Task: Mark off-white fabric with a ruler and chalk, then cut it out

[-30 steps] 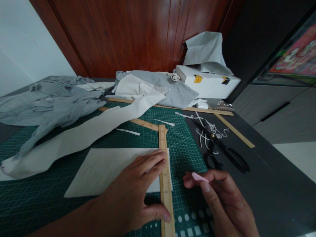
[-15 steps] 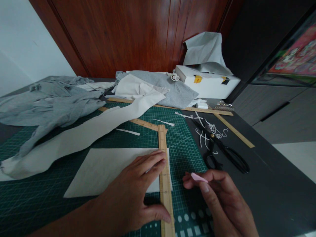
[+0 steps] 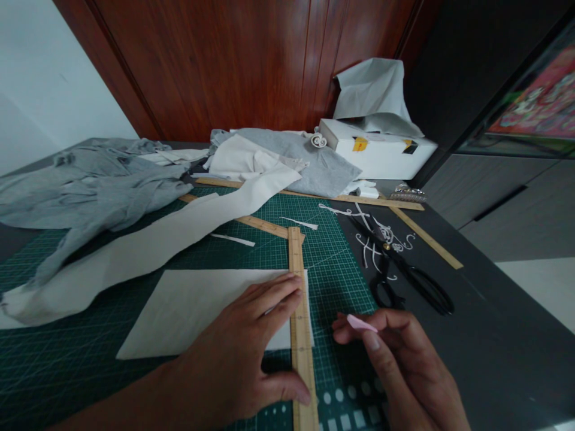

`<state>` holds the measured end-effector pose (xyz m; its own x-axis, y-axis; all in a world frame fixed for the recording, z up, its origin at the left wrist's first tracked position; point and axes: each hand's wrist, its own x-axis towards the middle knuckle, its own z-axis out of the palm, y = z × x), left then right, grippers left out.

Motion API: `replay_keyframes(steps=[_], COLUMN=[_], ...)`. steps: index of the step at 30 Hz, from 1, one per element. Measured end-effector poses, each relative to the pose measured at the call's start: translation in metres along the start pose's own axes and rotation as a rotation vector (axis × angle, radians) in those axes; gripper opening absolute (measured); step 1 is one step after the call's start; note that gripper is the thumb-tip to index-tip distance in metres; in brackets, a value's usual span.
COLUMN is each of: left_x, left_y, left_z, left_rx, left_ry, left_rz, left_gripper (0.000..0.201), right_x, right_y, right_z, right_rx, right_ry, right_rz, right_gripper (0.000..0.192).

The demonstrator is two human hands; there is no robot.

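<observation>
Ruler lies across pale sheet beneath spread, unclenched fingers of our left hand, while our right hand pinches a pink chip.

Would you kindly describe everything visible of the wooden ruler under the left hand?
The long, flat, pale wooden ruler has dark markings, too small to read. It points forward across the right end of a cream cloth-like sheet on a green gridded mat; its far end overlaps another wooden ruler, its near end leaves the picture. The bare left hand rests on it.
</observation>
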<state>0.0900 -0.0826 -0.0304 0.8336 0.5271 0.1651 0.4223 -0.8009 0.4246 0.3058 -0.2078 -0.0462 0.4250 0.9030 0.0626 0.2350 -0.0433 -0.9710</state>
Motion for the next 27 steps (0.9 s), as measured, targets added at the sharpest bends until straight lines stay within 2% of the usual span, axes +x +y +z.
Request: replay_keyframes(steps=[14, 20, 27], left_x=[0.0014, 0.0002, 0.0014], left_y=[-0.0009, -0.0017, -0.0001], left_z=[0.0002, 0.002, 0.0006], left_rx=[0.037, -0.043, -0.035], left_ry=[-0.004, 0.04, 0.01], left_rz=[0.011, 0.007, -0.017], left_gripper=[0.109, 0.106, 0.107], right_x=[0.0008, 0.0019, 0.0032], right_y=[0.0027, 0.002, 0.0009], right_z=[-0.0018, -0.0014, -0.002], right_rx=[-0.064, -0.057, -0.061], right_ry=[0.003, 0.053, 0.053], right_rz=[-0.019, -0.134, -0.22], right_gripper=[0.021, 0.012, 0.01])
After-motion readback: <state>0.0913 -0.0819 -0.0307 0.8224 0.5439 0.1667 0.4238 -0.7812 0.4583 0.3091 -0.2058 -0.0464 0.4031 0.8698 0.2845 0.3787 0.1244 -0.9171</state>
